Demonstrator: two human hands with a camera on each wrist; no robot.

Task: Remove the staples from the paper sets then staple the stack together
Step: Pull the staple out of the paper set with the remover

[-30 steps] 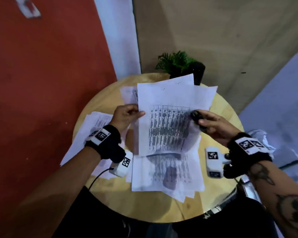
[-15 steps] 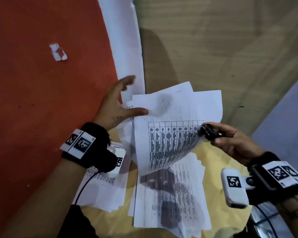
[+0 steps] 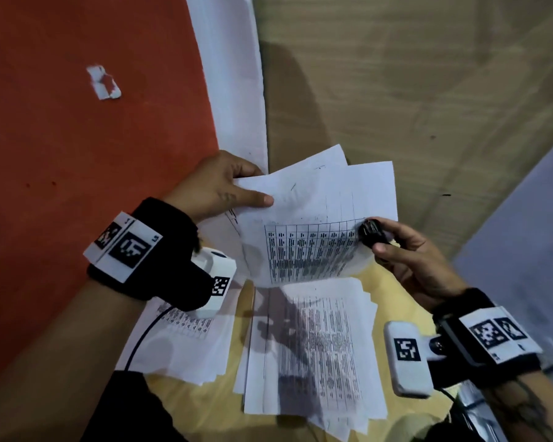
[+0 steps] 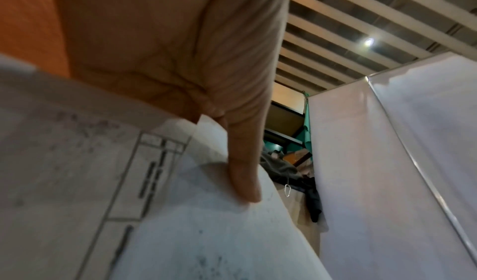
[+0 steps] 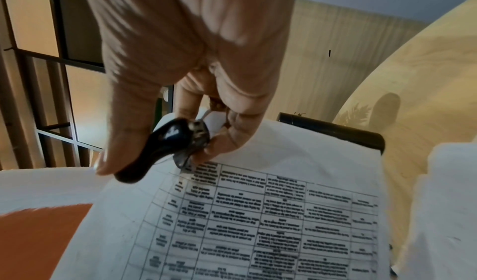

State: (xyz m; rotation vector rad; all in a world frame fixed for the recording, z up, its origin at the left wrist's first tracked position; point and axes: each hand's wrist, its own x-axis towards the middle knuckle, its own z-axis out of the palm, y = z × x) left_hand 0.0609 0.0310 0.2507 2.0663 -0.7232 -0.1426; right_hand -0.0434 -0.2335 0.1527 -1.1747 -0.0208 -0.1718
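Observation:
I hold a printed paper set (image 3: 313, 218) tilted up above the round wooden table (image 3: 198, 406). My left hand (image 3: 253, 186) pinches its upper left corner, thumb on top; in the left wrist view the thumb (image 4: 242, 174) presses the paper set (image 4: 206, 233). My right hand (image 3: 380, 239) grips a black staple remover (image 3: 372, 232) at the set's right edge. In the right wrist view the staple remover (image 5: 165, 147) has its metal jaws at the corner of the printed table on the paper set (image 5: 258, 223). No stapler is in view.
A loose stack of printed sheets (image 3: 316, 352) lies on the table under the lifted set, and another pile (image 3: 179, 342) lies to its left. A black pot (image 5: 333, 131) stands behind the papers. A red surface (image 3: 77, 154) and a white strip (image 3: 233, 74) lie beyond.
The paper set has risen off the table. My left hand, spread clear of the sheets half a second ago, now pinches the upper left corner. The right hand still grips the remover.

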